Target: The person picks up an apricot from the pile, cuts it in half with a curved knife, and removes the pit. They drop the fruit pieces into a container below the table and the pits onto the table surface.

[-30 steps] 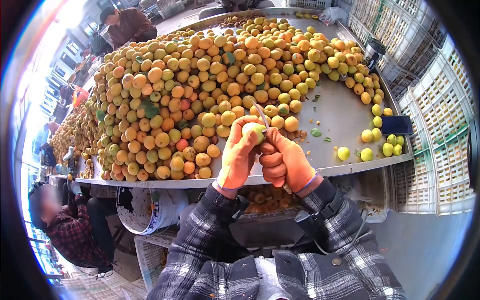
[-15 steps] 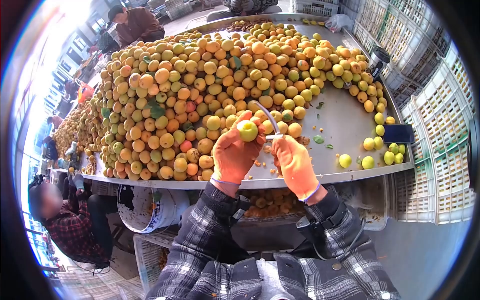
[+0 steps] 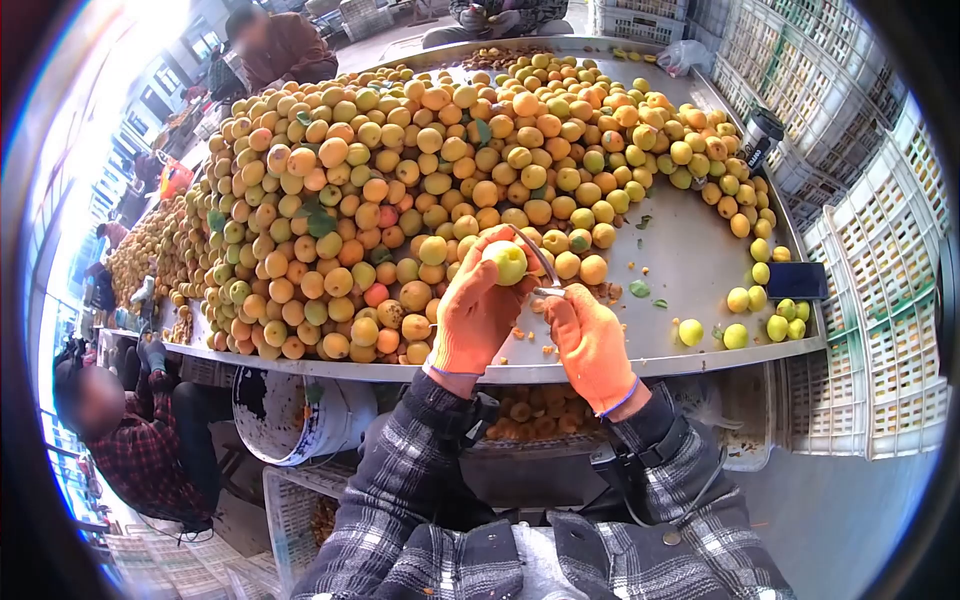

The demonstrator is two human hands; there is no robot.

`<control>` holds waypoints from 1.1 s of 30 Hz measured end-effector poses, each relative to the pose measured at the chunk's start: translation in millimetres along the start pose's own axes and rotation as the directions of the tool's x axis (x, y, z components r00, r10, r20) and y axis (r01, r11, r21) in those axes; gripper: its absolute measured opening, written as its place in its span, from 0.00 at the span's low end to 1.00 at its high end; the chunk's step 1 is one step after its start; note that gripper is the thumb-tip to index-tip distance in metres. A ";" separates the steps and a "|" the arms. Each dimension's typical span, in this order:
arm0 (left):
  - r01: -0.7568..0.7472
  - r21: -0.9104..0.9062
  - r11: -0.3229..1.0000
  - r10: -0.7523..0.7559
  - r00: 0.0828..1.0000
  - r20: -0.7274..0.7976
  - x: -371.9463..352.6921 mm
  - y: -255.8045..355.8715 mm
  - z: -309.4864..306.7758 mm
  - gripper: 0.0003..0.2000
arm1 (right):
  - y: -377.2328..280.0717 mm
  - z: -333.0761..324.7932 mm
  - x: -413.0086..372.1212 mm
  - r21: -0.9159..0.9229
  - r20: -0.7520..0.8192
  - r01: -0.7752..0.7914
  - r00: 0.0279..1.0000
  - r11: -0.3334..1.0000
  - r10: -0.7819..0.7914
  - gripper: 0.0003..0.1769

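My left hand (image 3: 468, 315), in an orange glove, is closed around a yellow-green apricot (image 3: 505, 261), whose top shows between thumb and fingers. In an orange glove too, my right hand (image 3: 592, 348) grips a knife with a thin curved blade (image 3: 541, 258). The blade arcs up beside the apricot, close to the left fingertips; the knife's handle is mostly hidden in the glove. Both hands are above the front part of a metal table (image 3: 690, 262), with a large apricot pile (image 3: 340, 225) just beyond them. Small orange scraps lie under the hands.
A dark phone (image 3: 797, 281) and several greenish apricots (image 3: 735, 336) lie on the right. A black cup (image 3: 762, 132) stands by the table's right rim, near stacked crates (image 3: 880, 300). Below the front edge are a white bucket (image 3: 340, 425) and a seated person (image 3: 150, 430).
My right hand and the knife have shifted slightly, bringing the blade nearer the apricot. The apricot is turned a little in my left hand. The whole view has moved slightly.
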State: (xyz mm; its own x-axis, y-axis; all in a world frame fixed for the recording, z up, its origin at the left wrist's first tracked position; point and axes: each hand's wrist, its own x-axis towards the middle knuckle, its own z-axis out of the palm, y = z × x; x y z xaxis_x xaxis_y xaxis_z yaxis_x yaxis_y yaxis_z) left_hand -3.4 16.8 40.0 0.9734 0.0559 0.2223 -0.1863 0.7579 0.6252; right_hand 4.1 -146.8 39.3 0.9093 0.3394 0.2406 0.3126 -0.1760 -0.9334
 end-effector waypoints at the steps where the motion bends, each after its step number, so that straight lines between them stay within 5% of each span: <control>1: -0.001 0.001 1.000 0.001 1.000 -0.001 -0.9 -0.6 -1.1 0.24 | 0.5 1.8 -0.1 -0.013 0.002 -0.008 1.000 1.000 0.008 0.16; 19: 0.065 -0.005 0.998 -0.065 0.998 0.025 -3.2 -4.4 -4.6 0.23 | -7.4 4.4 -2.1 -0.258 0.051 -0.005 0.999 0.966 0.019 0.15; 25: 0.150 0.384 0.911 -0.129 0.988 -0.080 -2.6 10.4 -1.6 0.29 | -4.4 -1.6 -0.2 -0.345 0.106 -0.002 0.993 0.938 0.041 0.17; 27: 0.182 0.651 0.737 -0.117 0.983 -0.143 0.3 10.2 -2.8 0.30 | 1.7 -5.2 2.0 -0.318 0.128 0.000 0.991 0.948 0.042 0.17; 29: 0.142 0.648 0.749 -0.090 0.990 -0.112 -0.8 2.6 -2.2 0.30 | 5.4 -5.8 3.8 -0.291 0.148 0.005 0.988 0.957 0.040 0.17; 31: 0.059 0.179 0.982 -0.035 0.990 -0.134 0.4 -12.9 5.3 0.29 | 5.5 -3.0 4.7 -0.261 0.084 0.010 0.996 0.965 0.012 0.18; 33: 0.109 0.055 0.993 -0.107 0.993 -0.048 0.1 -20.4 -1.0 0.28 | -0.9 0.4 4.6 -0.289 0.068 -0.057 0.995 0.956 0.080 0.18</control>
State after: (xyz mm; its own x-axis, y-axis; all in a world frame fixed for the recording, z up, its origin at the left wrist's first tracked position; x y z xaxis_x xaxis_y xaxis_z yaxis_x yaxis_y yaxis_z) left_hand 0.6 2.0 26.5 0.9930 0.0057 0.1183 -0.0858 0.7228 0.6857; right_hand 7.9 -144.7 41.2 0.9108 0.3859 0.1468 0.3260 -0.4543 -0.8291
